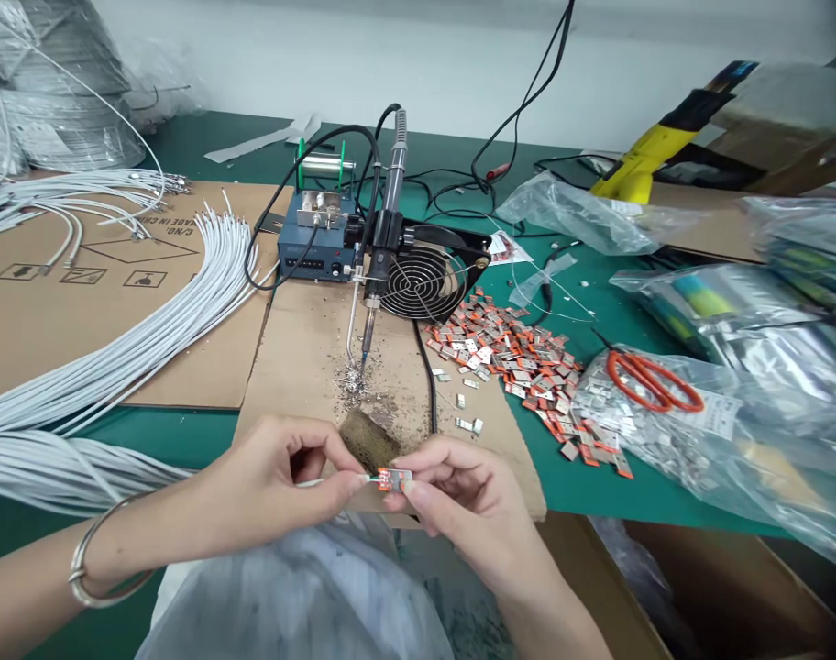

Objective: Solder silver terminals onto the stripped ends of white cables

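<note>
Connector (397, 480) is being pinched in the right hand's grip (463, 486), in front of the soldering iron (393, 188); the left hand (280, 481) is pinching a white cable (313, 482) beside it. I'm seeing loose connectors (528, 357) lying right of the iron.

Electronics assembly workshop, mounted soldering iron (386, 229), solder spool (325, 165), bundled white cables (177, 312), heaped USB connectors (521, 353), green-topped workbench (184, 431)

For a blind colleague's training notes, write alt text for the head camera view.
A person's left hand holds a thin white cable while the right hand grips a small orange-and-silver connector at its end. Beyond them, a soldering iron points downward beside a black fan. Bundled white cables lie left; heaped orange-and-silver pieces and orange-handled scissors lie right.
</note>
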Motion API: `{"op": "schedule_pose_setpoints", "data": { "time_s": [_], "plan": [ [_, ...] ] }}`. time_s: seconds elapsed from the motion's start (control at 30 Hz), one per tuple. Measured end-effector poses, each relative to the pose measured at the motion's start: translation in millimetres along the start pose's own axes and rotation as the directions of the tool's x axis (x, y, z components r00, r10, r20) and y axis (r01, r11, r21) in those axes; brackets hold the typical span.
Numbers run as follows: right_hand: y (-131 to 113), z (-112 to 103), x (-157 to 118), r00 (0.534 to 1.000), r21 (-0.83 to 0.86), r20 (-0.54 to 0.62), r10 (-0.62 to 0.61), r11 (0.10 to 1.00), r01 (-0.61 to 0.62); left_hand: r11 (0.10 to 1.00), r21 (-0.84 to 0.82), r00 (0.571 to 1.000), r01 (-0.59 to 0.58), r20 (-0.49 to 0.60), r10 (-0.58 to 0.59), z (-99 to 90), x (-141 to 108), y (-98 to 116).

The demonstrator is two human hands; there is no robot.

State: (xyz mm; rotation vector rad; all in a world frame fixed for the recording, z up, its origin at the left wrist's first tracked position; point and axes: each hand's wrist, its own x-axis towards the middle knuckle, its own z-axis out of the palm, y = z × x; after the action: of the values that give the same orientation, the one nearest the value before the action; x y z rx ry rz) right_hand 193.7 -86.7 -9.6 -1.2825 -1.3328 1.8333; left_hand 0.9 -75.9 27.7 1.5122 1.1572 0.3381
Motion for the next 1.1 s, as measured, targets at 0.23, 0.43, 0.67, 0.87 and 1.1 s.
{"op": "schedule_pose_setpoints", "data": {
  "time_s": [0.23,0.43,0.67,0.87,1.1],
  "plan": [
    [2,0,-2,1.0,-0.016,0.022,-0.004,1.0,0.005,0.999,-0.045,1.0,0.0,0.016,0.0,0.0,-1,-4],
    [2,0,-3,1.0,-0.033,0.007,-0.03,0.999,0.03,0.996,-0.081,0.999,-0.045,0.005,0.045,1.6,-2,-10],
    [2,1,-3,0.997,-0.07,0.017,-0.069,0.995,0.07,0.992,-0.118,0.998,-0.055,0.01,0.056,3.2,-1,-17],
    [4,1,-4,0.999,-0.065,0.001,-0.035,0.997,0.035,0.996,-0.079,0.999,-0.031,0.038,0.034,1.3,0,-14],
    [-17,-4,15,0.993,-0.106,-0.044,0.114,0.987,-0.118,0.994,0.076,0.996,-0.079,0.041,0.076,-16.6,13,-6]
  ]
}}
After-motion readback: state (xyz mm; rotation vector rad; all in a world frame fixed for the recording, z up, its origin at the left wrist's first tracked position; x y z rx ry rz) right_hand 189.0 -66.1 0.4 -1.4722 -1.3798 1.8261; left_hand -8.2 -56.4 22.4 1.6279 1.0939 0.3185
